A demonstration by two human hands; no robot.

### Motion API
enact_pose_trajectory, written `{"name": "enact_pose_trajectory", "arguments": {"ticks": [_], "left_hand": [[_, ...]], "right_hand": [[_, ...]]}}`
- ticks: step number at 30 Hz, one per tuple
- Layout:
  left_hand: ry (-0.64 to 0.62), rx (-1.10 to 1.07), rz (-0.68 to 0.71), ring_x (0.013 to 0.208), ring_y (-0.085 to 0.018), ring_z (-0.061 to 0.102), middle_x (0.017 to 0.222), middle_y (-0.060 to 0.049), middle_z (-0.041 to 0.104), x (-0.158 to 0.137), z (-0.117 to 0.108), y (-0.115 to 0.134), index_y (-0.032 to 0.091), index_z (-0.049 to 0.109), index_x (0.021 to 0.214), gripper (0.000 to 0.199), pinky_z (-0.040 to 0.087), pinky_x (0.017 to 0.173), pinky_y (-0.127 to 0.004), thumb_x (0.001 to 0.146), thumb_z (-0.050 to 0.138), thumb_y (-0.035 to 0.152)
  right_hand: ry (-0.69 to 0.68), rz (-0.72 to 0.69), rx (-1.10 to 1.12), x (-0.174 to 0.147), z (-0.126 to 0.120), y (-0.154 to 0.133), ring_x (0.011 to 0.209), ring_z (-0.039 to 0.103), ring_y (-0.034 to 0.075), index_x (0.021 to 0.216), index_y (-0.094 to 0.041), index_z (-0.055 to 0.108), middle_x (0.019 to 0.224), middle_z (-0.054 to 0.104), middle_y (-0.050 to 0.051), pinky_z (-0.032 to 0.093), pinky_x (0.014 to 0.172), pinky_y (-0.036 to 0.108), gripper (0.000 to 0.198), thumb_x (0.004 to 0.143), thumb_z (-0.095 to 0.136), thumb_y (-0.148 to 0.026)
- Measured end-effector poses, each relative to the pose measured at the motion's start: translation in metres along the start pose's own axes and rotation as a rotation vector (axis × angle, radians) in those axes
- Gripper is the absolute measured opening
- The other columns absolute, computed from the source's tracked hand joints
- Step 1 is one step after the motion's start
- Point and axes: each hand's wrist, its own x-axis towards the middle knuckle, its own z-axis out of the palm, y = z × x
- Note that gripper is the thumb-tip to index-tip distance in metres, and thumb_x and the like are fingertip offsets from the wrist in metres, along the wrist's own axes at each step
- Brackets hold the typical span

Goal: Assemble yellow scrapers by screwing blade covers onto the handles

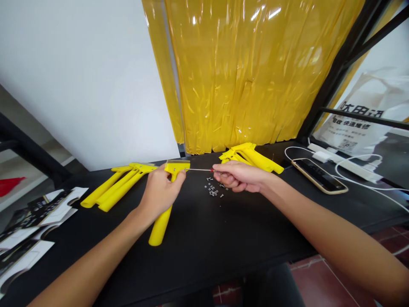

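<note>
My left hand [162, 187] is closed around the neck of a yellow scraper [162, 226], its handle slanting down toward me and a thin blade edge along its top. In my right hand [238, 175] is a screwdriver [200, 169]; my fingers cover most of its handle, with a bit of red showing. The thin shaft runs level to the left, and its tip meets the right side of the scraper's head near a screw. Several small screws and nuts [212, 189] lie loose on the black table below the shaft.
More yellow scrapers [119, 187] lie at left, and another pile of yellow pieces [252, 157] sits behind my right hand. Printed cards [41, 217] are at far left. A phone [319, 175] and a white power strip [347, 163] with cables lie at right. Yellow strip curtain [243, 76] hangs behind.
</note>
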Motion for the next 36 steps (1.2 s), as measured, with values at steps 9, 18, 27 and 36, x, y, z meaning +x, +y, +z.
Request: {"name": "enact_pose_trajectory", "arguments": {"ticks": [9, 18, 27, 36], "left_hand": [[-0.078, -0.063, -0.113, 0.042, -0.015, 0.05, 0.041, 0.0, 0.053, 0.007, -0.001, -0.012, 0.02, 0.054, 0.049, 0.035, 0.036, 0.05, -0.026, 0.082, 0.058, 0.03], [-0.242, -0.4, -0.435, 0.037, -0.013, 0.05, 0.044, -0.002, 0.057, 0.001, 0.024, -0.023, 0.015, 0.063, 0.063, 0.031, 0.036, 0.04, -0.023, 0.083, 0.059, 0.039], [-0.343, -0.819, -0.639, 0.038, -0.011, 0.046, 0.047, -0.004, 0.055, -0.011, 0.04, -0.01, 0.012, 0.064, 0.071, 0.035, 0.031, 0.036, -0.021, 0.085, 0.063, 0.044], [-0.554, -0.84, -0.646, 0.035, -0.009, 0.043, 0.045, -0.004, 0.052, -0.012, 0.038, -0.002, 0.012, 0.064, 0.067, 0.047, 0.026, 0.036, -0.021, 0.087, 0.062, 0.054]], "right_hand": [[0.519, -0.484, -1.177, 0.011, 0.024, 0.025, 0.059, 0.051, 0.016, 0.084, -0.019, 0.058, 0.067, 0.06, 0.004, 0.026, 0.055, 0.029, 0.032, 0.103, 0.042, -0.039], [0.626, -0.549, -1.12, 0.013, 0.022, 0.024, 0.073, 0.065, 0.02, 0.099, -0.021, 0.062, 0.081, 0.07, 0.004, 0.036, 0.062, 0.03, 0.035, 0.105, 0.035, -0.043], [0.661, -0.768, -0.911, 0.006, 0.025, 0.019, 0.08, 0.066, 0.018, 0.111, -0.022, 0.057, 0.095, 0.07, 0.005, 0.045, 0.07, 0.029, 0.019, 0.098, 0.051, -0.035], [0.708, -0.857, -1.038, -0.004, 0.02, 0.011, 0.069, 0.06, 0.017, 0.123, -0.019, 0.052, 0.089, 0.067, 0.004, 0.041, 0.064, 0.029, 0.029, 0.095, 0.046, -0.023]]}}
